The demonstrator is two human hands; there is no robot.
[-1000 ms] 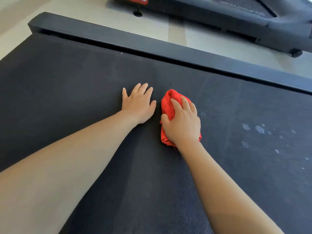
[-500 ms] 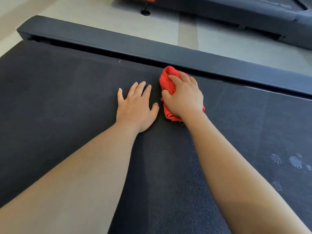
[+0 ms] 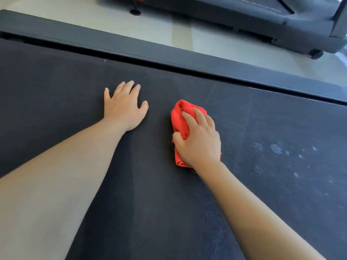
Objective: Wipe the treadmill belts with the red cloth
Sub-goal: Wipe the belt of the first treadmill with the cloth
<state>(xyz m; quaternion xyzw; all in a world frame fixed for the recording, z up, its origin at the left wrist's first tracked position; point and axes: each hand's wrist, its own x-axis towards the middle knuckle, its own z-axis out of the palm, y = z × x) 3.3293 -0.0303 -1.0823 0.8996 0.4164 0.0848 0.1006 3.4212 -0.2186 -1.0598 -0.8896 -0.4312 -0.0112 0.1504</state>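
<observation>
Back comes the right hand (image 3: 199, 141) from the rail (image 3: 187, 60), dragging the cloth (image 3: 181, 122) down the belt (image 3: 150, 203) and clear of the left hand (image 3: 124, 107), which stays planted flat, fingers (image 3: 128, 89) spread, holding nothing. Right fingers curl over the bunched cloth, pinning it mid-belt, pale spots (image 3: 275, 148) waiting off to its right. Soft, light stuff, likely to fold under pressure, so a bunched grip on top with the palm bearing down looks best.
</observation>
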